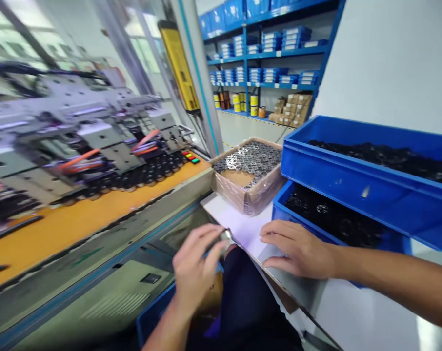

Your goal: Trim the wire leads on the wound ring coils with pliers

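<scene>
My left hand (pixel 197 265) is raised over my lap. Between its thumb and fingers is a small shiny part with a dark edge (pixel 227 234), too blurred to name. To the right, my right hand (pixel 297 248) hovers over or rests on the white tabletop (pixel 235 219) near its edge; which of the two I cannot tell. Its fingers and thumb are apart, with nothing seen between them. Just behind it, a lower blue bin (pixel 279 214) holds black round parts. Beyond both hands stands a plastic-lined cardboard box (pixel 248 200) with rows of small metallic parts.
An upper blue bin (pixel 338 178) of black parts sits across the lower one. On the left, a machine (pixel 100 136) stands on an orange worktop (pixel 133 195) with a line of black round parts. Blue shelving (pixel 246 58) with bins is at the back. A blue container (pixel 158 307) is below my left hand.
</scene>
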`<state>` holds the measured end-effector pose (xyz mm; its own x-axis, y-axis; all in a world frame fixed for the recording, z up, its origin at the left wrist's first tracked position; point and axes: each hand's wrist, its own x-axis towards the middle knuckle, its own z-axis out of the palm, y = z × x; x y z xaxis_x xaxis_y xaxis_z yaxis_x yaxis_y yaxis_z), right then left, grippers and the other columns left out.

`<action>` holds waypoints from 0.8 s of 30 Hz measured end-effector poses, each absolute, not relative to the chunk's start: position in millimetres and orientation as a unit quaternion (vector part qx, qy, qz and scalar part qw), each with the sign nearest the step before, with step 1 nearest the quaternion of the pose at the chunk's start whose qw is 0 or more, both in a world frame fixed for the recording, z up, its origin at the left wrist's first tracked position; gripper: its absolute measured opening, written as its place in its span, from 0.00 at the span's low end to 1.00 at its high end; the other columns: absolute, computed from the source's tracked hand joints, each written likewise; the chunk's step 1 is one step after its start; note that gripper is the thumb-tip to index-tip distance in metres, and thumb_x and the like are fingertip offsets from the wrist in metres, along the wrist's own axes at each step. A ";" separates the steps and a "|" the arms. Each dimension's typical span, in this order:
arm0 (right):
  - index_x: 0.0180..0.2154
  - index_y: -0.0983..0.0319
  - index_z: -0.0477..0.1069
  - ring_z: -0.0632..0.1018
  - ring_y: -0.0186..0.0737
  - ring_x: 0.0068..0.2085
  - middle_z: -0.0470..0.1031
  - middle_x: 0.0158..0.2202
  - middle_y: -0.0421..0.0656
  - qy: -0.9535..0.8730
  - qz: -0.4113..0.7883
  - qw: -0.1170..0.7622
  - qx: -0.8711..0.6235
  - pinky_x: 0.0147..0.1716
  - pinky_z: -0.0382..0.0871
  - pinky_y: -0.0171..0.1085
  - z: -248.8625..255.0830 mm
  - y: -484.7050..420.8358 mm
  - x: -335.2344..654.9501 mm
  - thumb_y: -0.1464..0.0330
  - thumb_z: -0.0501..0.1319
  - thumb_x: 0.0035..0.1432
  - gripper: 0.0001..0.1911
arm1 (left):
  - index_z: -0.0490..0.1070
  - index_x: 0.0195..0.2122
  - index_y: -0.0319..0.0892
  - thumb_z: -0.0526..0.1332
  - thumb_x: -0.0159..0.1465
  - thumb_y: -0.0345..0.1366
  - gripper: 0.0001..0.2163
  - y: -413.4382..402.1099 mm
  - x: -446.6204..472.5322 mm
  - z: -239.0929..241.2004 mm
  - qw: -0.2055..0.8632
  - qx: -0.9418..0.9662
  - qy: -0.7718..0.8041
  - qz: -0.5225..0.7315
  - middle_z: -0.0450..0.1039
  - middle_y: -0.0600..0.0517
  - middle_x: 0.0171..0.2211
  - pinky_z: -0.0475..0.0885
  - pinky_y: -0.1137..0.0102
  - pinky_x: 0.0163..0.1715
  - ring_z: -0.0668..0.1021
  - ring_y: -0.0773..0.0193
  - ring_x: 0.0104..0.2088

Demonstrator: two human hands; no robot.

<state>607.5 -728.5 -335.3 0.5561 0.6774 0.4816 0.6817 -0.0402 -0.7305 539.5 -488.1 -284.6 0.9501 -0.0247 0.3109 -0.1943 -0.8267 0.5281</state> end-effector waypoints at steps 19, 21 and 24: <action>0.40 0.67 0.73 0.75 0.43 0.41 0.73 0.41 0.50 -0.401 0.168 0.270 -0.859 0.42 0.69 0.41 -373.8 -778.5 668.1 0.64 0.52 0.70 0.16 | 0.74 0.52 0.31 0.57 0.62 0.36 0.20 -283.3 617.4 -231.9 -0.061 0.941 0.329 -0.050 0.78 0.42 0.44 0.67 0.64 0.49 0.78 0.52 0.47; 0.42 0.68 0.75 0.75 0.49 0.45 0.73 0.44 0.53 -0.323 0.316 0.187 -0.872 0.47 0.67 0.45 -388.7 -788.0 678.4 0.66 0.53 0.68 0.15 | 0.73 0.53 0.31 0.58 0.62 0.38 0.21 -306.1 628.2 -236.5 -0.070 0.951 0.298 -0.042 0.78 0.42 0.44 0.68 0.64 0.49 0.79 0.52 0.48; 0.40 0.68 0.78 0.77 0.48 0.42 0.76 0.41 0.53 -0.311 0.445 0.167 -0.823 0.41 0.67 0.40 -408.0 -791.1 680.7 0.73 0.59 0.60 0.10 | 0.73 0.54 0.33 0.58 0.63 0.40 0.22 -354.7 658.7 -253.3 -0.065 0.976 0.195 -0.066 0.77 0.43 0.47 0.68 0.65 0.49 0.78 0.52 0.49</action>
<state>680.7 -791.1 -408.0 0.4107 0.6613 -0.6277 0.3640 -0.7501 -0.5521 658.7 -354.7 -253.3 0.9150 0.3901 -0.1033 0.3728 -0.9151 -0.1533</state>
